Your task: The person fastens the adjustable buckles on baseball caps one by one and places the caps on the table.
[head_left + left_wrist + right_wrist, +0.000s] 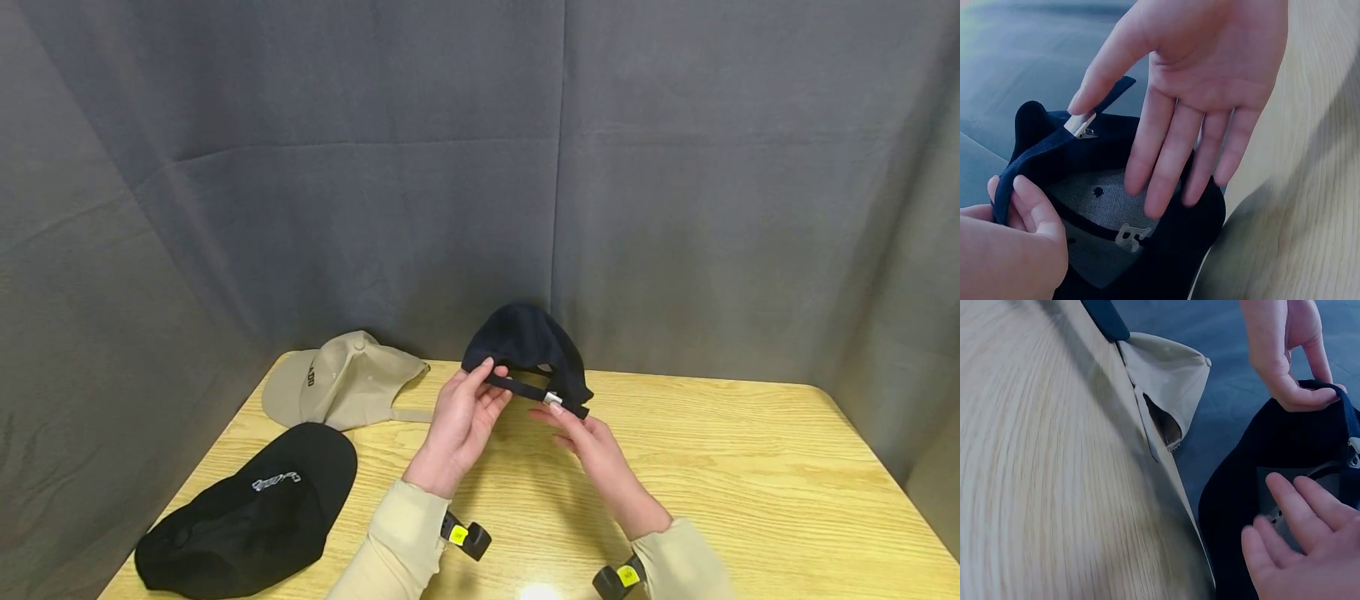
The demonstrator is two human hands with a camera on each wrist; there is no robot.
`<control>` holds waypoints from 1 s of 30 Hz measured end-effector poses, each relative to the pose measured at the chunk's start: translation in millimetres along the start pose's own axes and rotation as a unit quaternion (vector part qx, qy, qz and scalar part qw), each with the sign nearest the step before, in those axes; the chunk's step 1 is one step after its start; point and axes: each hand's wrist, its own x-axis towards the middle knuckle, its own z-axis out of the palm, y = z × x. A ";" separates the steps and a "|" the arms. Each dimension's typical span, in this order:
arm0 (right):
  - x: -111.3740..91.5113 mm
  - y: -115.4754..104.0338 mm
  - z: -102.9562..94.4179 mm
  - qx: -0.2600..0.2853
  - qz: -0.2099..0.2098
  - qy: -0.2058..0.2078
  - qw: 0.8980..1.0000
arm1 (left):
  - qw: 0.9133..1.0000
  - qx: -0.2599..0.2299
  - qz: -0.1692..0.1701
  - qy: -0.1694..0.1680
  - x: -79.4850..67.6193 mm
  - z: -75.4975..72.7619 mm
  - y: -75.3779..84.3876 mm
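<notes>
A dark navy cap [522, 333] is held up by its back, with the inside of its crown facing me. My left hand [457, 421] pinches the cap's adjustable strap [1022, 164] between thumb and fingers. On that strap sits a silver metal buckle [552, 398], where the thumb of my right hand [592, 450] rests. The other right fingers [1166, 156] are straight and spread in front of the cap's opening, as the left wrist view shows. Past the buckle, the strap's loose end [1116, 92] sticks out. A light mesh lining [1094, 194] shows inside the crown.
A beige cap [367, 375] lies at the back left of the wooden table [750, 483], its strap trailing right. Nearer, at the left edge, lies a black cap [247, 517] with white lettering. Grey curtain [675, 183] hangs behind the table and at both sides.
</notes>
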 end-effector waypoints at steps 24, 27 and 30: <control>0.7 -12.4 3.5 0.341 -0.003 0.021 0.940 | 0.999 -0.015 -0.032 0.011 1.6 -0.5 -6.5; 0.6 -12.5 2.4 0.350 0.003 0.043 0.936 | 0.999 -0.031 -0.037 0.016 3.5 -0.8 -6.6; 0.7 -12.6 1.2 0.352 0.006 0.057 0.934 | 0.998 -0.045 -0.036 0.021 5.2 -0.9 -6.5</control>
